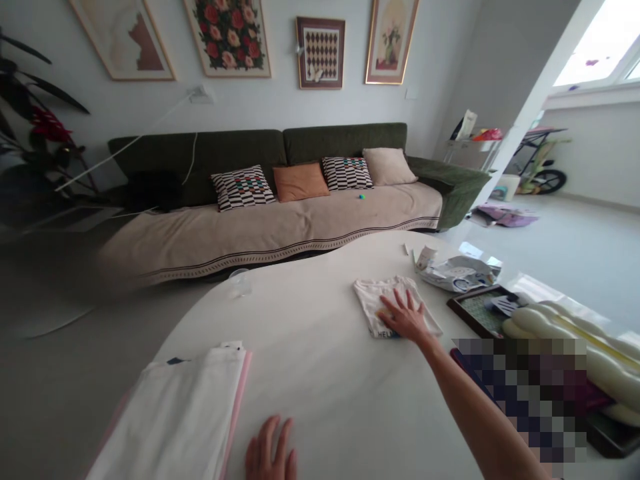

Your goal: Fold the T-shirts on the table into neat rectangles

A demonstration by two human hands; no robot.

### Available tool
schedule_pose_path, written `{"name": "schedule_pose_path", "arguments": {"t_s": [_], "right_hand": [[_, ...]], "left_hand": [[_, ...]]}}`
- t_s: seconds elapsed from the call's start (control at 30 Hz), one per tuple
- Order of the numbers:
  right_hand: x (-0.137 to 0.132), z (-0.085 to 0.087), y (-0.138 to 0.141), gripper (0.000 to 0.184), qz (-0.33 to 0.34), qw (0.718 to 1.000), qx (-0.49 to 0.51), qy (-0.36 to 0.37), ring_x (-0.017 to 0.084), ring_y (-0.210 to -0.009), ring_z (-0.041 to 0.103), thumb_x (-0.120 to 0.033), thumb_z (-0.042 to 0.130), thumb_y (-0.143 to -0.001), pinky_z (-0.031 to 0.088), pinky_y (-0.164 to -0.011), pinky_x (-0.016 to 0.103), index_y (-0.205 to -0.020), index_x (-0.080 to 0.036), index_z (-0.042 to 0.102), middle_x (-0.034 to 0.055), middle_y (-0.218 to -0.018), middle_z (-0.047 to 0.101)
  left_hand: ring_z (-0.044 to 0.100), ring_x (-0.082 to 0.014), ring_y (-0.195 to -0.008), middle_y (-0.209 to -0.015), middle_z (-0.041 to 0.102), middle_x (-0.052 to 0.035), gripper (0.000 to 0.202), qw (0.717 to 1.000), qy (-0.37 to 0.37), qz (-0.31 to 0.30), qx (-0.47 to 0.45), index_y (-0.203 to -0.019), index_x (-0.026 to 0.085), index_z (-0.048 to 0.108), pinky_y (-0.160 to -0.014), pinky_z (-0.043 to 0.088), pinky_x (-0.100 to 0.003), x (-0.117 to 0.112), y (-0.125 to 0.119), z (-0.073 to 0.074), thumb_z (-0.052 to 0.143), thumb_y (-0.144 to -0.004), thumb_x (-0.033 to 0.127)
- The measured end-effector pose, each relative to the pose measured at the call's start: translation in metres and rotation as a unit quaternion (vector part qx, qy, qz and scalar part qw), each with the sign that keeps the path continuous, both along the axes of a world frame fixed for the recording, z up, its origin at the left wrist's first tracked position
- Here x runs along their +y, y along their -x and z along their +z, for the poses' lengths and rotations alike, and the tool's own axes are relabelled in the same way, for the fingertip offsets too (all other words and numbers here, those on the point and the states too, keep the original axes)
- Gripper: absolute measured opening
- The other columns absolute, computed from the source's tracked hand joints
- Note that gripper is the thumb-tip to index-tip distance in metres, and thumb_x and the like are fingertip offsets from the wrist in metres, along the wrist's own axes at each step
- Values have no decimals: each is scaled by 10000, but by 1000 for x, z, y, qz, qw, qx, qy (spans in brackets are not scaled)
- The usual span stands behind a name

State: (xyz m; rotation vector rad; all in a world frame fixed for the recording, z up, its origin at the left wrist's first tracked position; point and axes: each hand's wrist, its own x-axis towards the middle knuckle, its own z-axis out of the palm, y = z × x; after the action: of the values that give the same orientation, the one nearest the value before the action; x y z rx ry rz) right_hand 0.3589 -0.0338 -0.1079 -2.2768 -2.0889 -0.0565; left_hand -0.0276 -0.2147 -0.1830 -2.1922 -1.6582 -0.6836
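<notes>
My right hand (406, 319) lies flat with fingers spread on a folded white T-shirt (367, 293), which has dark lettering and a small print on its front. The shirt rests on a white table (305, 333). At the near edge of the view, my left hand (271, 453) is over the tabletop, its fingers stretched out and holding nothing. Just left of that hand is a stack of folded white and pink clothing (185, 400) on the table.
A clear plastic cup (242, 283) stands at the table's far left. To the right are a crumpled plastic package (457, 272), a dark-rimmed tray (467, 313) and a puffy cream-coloured item (560, 333). A green sofa (200, 157) with several cushions stands beyond.
</notes>
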Motion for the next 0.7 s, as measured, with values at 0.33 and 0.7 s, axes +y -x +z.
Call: {"name": "schedule_pose_path", "arguments": {"t_s": [0.33, 0.7], "right_hand": [[-11, -15, 17, 545, -22, 999, 16, 23, 336, -1311, 90, -611, 230, -831, 170, -929, 636, -1341, -424, 194, 4, -1457, 153], [-160, -2, 247, 454, 178, 973, 140, 47, 252, -1322, 118, -307, 350, -856, 294, -963, 479, -1307, -257, 376, 59, -1441, 204]], "left_hand": [[388, -223, -1198, -1296, 431, -94, 420, 993, 119, -13, -18, -1283, 208, 403, -970, 345, -420, -20, -8, 44, 362, -867, 244], [338, -240, -1224, -1291, 416, -114, 414, 966, 219, -8, -134, -1258, 196, 423, -1029, 246, -480, -31, -16, 71, 392, -845, 212]]}}
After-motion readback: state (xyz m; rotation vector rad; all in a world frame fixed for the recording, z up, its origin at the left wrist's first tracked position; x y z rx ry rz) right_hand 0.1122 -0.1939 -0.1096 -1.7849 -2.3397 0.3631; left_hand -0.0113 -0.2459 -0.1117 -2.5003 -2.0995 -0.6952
